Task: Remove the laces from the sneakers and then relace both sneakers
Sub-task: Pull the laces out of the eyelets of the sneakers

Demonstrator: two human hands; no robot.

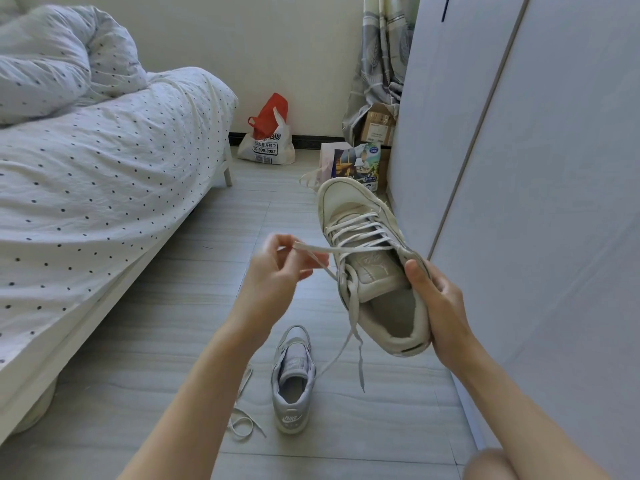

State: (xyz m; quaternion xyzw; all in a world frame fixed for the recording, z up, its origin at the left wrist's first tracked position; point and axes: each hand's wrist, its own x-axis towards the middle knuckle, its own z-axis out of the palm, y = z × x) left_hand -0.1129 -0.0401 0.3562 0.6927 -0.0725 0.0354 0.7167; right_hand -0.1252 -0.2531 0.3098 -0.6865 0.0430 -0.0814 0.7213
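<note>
Nearest, on the floor (156, 341): one grey sneaker (293, 379) standing heel toward the camera, eyelets seemingly bare, with a loose lace (242, 422) lying just beside it to the left. Above that, held in the air: the second sneaker (370, 265), toe pointing away, gripped round the heel and collar by the right hand (438, 306), thumb pressed on the collar edge. Laced across the lower rows, upper rows loose, two lace tails (353, 344) hanging down toward the floor. Left hand (277, 268) somewhat blurred, pinching a flat stretch of the lace (313, 249) between thumb and fingertips and drawing it out sideways from the upper eyelets.

Step in hand, by the look of it: either stripping this shoe's lace or threading it back; cannot tell which with certainty. Next move likely calls for a firm hold on the heel and a steady pull, one row at a time, minding snags at the eyelets.

Farther off: a dotted bed (104, 161) at left, a wardrobe (536, 150) at right, bags (266, 140) and a box (377, 124) by the far wall.
</note>
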